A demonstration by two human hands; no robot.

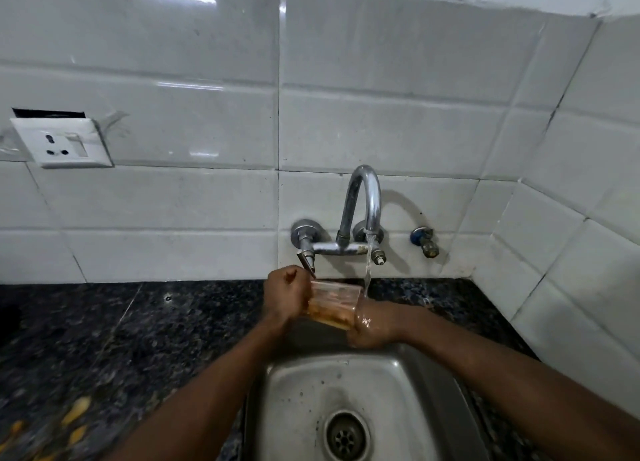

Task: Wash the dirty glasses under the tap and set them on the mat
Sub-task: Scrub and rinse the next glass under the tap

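Note:
A clear glass [332,304] lies on its side above the steel sink [298,384], just under the tap [363,201]. Water runs from the spout onto the glass's mouth end and my right wrist. My left hand [285,294] grips the glass at its base end on the left. My right hand [363,325] has its fingers pushed inside the glass from the right, seen brownish through the wall. The mat is out of sight, apart from a blurred yellow-patterned patch [74,419] at the lower left that I cannot identify.
Dark speckled granite counter [138,339] surrounds the sink. White tiled wall behind holds a socket plate [62,142] at the left and a small valve [426,242] right of the tap. The sink drain [344,436] sits near the bottom.

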